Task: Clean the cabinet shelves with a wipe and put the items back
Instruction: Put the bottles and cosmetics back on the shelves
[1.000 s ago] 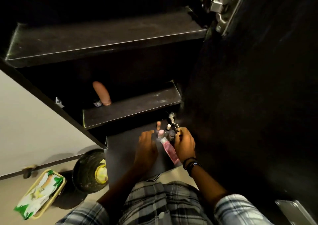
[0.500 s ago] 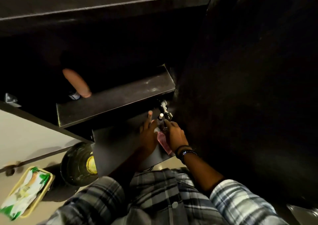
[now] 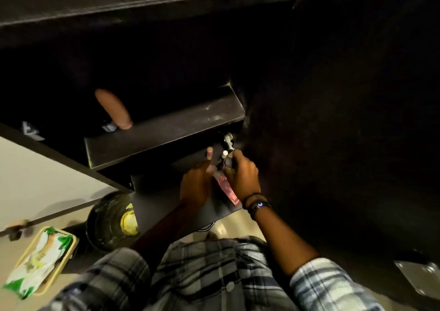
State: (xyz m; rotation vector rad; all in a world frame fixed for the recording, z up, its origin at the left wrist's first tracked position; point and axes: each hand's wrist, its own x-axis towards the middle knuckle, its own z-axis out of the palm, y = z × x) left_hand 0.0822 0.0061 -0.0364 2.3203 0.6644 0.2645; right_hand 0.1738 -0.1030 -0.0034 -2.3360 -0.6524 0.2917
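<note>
On the dark bottom shelf (image 3: 166, 206) of the cabinet lies a pink tube (image 3: 227, 190) between my two hands. My left hand (image 3: 196, 185) curls its fingers against the tube's pale cap end. My right hand (image 3: 244, 176), with a beaded band on its wrist, curls round a small dark bottle (image 3: 228, 162). Just behind stand a small peach-capped bottle (image 3: 209, 152) and a white-capped one (image 3: 225, 153), near a metal hinge (image 3: 229, 141). No wipe is visible in either hand.
A brown cylinder (image 3: 114, 109) stands on the middle shelf (image 3: 166, 132). On the floor at left lie a green and white wipe packet in a yellow tray (image 3: 38, 260) and a round black bin (image 3: 109, 220). The dark open door (image 3: 345, 132) fills the right.
The view has dipped closer to the lower shelves. Both hands have slid further back on the bottom shelf and closed in on the small bottles and the pink tube.
</note>
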